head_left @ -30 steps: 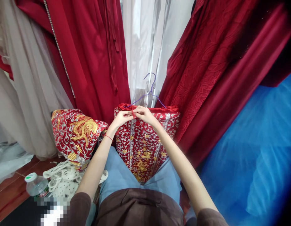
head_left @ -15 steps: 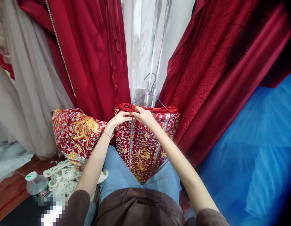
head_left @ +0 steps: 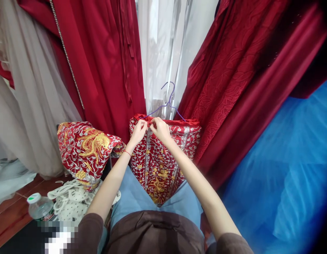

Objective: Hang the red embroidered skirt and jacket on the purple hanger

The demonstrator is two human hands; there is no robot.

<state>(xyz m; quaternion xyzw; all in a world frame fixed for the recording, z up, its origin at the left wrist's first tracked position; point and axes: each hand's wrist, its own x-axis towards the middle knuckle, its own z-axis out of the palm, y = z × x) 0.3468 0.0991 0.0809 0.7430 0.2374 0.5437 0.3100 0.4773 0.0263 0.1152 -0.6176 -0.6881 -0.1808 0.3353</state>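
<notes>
A red embroidered garment (head_left: 163, 155) with silver swirls and gold motifs hangs between my knees, its plain red top edge (head_left: 188, 122) facing up. A purple wire hanger (head_left: 170, 100) stands up out of that edge, its lower part hidden in the cloth. My left hand (head_left: 139, 132), with a red string on the wrist, pinches the red edge left of the hanger's hook. Close beside it, my right hand (head_left: 160, 131) is also closed in a pinch at the same edge. The fingertips are nearly touching, and the small bit of red cloth between them is hard to make out.
At left lies a matching embroidered piece (head_left: 86, 148) above white dotted shoes (head_left: 73, 199). A plastic bottle (head_left: 40, 208) stands near a dark surface at lower left. Red gowns (head_left: 105, 70) hang behind, pale tulle (head_left: 28, 88) at left, blue tulle (head_left: 271, 169) at right.
My left hand has turned more upright, its fingers now bent into a pinch. My hands have drawn slightly apart, where before their fingers overlapped. The garment stays in place.
</notes>
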